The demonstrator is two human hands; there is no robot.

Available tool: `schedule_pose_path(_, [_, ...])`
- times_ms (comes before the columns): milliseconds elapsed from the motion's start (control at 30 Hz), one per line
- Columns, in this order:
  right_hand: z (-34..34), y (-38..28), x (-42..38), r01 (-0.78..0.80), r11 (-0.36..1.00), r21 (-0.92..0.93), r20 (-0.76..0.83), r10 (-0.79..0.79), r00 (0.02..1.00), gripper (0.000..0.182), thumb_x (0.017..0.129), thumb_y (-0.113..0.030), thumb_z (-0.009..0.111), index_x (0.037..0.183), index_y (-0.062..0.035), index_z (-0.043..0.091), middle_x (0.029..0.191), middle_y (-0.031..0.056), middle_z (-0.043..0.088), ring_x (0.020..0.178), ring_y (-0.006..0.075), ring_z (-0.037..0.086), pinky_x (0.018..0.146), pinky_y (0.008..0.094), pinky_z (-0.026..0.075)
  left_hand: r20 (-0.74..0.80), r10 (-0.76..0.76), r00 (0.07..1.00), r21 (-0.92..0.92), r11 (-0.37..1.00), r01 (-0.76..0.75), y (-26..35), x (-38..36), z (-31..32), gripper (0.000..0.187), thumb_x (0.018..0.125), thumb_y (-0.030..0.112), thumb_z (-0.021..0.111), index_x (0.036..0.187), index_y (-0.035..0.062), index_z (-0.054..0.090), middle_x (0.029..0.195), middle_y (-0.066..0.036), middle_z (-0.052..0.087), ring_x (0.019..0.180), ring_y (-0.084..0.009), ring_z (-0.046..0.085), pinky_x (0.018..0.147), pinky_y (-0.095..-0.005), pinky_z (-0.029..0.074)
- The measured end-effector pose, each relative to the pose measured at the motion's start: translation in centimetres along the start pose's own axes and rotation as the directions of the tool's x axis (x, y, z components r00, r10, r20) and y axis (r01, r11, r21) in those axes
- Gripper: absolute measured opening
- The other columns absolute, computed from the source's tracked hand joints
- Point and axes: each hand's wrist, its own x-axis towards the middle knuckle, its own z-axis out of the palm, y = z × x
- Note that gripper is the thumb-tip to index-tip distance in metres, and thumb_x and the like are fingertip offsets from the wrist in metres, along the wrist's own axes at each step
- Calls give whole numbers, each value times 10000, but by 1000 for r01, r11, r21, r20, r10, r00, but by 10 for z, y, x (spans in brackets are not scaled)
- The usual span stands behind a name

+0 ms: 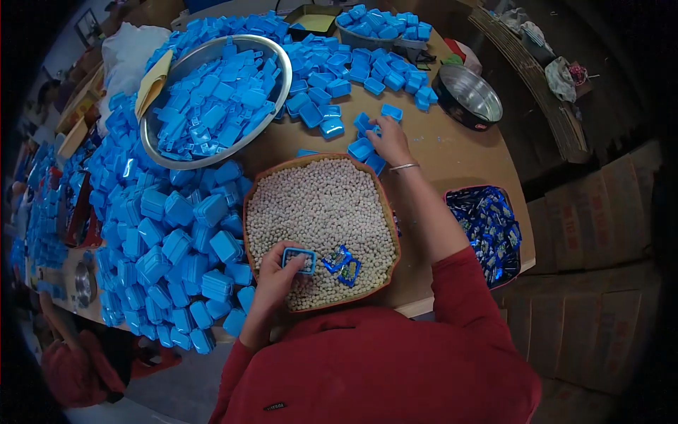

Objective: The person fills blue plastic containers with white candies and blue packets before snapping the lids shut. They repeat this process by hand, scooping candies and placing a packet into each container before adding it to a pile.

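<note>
My left hand (277, 277) holds a small blue box (299, 261), its thumb over the inside, above the near left part of a tray of pale round beads (318, 198). Two shiny blue packets (342, 266) lie on the beads just right of that box. Beyond the tray's far right corner, my right hand (390, 141) is at a few open blue boxes (361, 148), its fingers bent against one of them. Whether the fingers grip it is too small to tell. A bracelet is on the right wrist.
Closed blue boxes (176, 247) are heaped at the left. A large metal bowl (286, 78) holds blue lids. More open boxes (339, 88) lie at the back. A round tin (470, 95) and a basket of blue packets (486, 233) stand at the right. Another person (78, 360) is at lower left.
</note>
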Motion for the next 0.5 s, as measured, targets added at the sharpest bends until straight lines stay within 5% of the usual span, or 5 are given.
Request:
schedule_pose_path(133, [19,17,13,54,996,-71,57,-50,997,183,783,-188,667,871,-30,640,958,165,589,849,350,591,725,447,470,-3,-15,1000,5,1000,15,-1,1,0,145,898,109,589,1023,55,541,764,-14,608,580,-68,568,489,-206,442])
schedule_pose_path(233, [5,29,14,-71,997,-12,237,72,969,192,774,-186,673,900,-42,661,907,175,591,900,350,587,751,449,479,-2,-26,1000,6,1000,26,-1,2,-1,153,898,107,590,1034,59,538,771,-9,608,592,-66,568,506,-206,450])
schedule_pose_path(267, [-1,34,11,-64,993,100,268,35,963,204,811,-182,653,818,16,602,792,133,572,719,253,573,641,377,449,2,-29,1000,7,1000,29,1,1,-1,157,898,107,590,1038,59,537,779,-9,608,603,-66,572,513,-207,454])
schedule_pose_path(367, [-21,36,-2,-208,921,329,372,76,925,202,817,-176,644,806,19,591,726,125,562,667,223,553,617,363,441,11,-31,999,-3,1000,31,1,0,2,177,898,101,591,1059,54,533,830,-14,609,661,-74,590,538,-211,471])
schedule_pose_path(500, [-47,28,-10,-220,972,86,424,164,891,194,815,-178,639,818,13,607,737,129,588,666,229,567,614,365,445,54,-36,998,2,999,36,4,-1,-1,191,895,96,596,1068,48,529,857,-19,609,688,-76,594,552,-221,483])
